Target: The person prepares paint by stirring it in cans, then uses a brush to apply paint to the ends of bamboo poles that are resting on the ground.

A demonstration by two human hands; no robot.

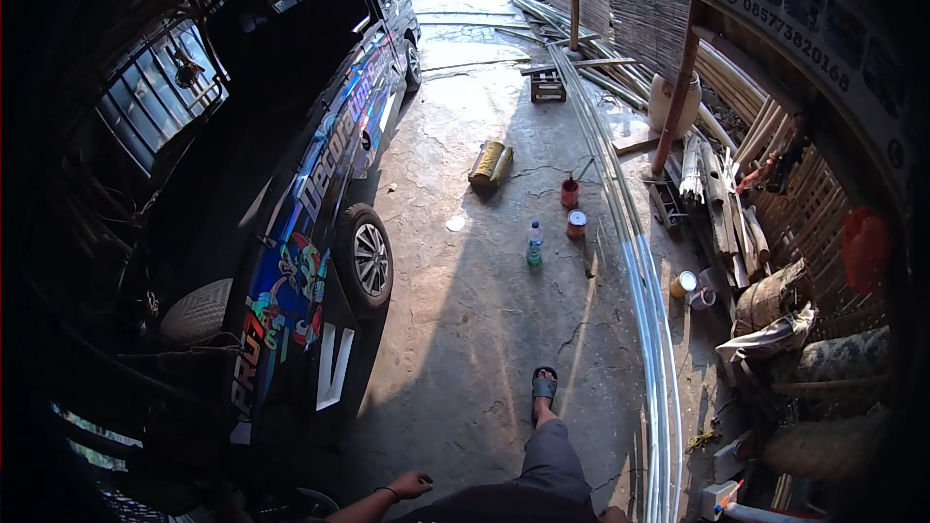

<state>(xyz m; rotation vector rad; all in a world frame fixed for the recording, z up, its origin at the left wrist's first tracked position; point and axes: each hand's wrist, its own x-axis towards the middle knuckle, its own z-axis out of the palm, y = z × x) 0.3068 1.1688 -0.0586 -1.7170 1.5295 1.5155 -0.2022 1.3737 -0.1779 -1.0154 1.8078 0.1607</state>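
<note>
My left hand [413, 484], with a dark band at the wrist, hangs low beside my body. Its fingers are curled in, and I see nothing in them. Only a sliver of my right hand [612, 515] shows at the lower edge, its fingers hidden. Neither hand touches any object that I can see. On the concrete floor ahead stand a clear bottle of green liquid [534, 244], a red paint can [570, 194] with a stick-like handle in it, and a lidded can [577, 224]. Farther off lies a yellowish bamboo-like piece [490, 165].
A pickup truck [320, 169] lines the left side. Long poles [635, 232], pale and whitish nearby, run along the right. Beyond them are two cans [684, 283], cut logs [775, 295] and a slanted post [675, 102]. A small wooden stool [547, 86] stands farther ahead.
</note>
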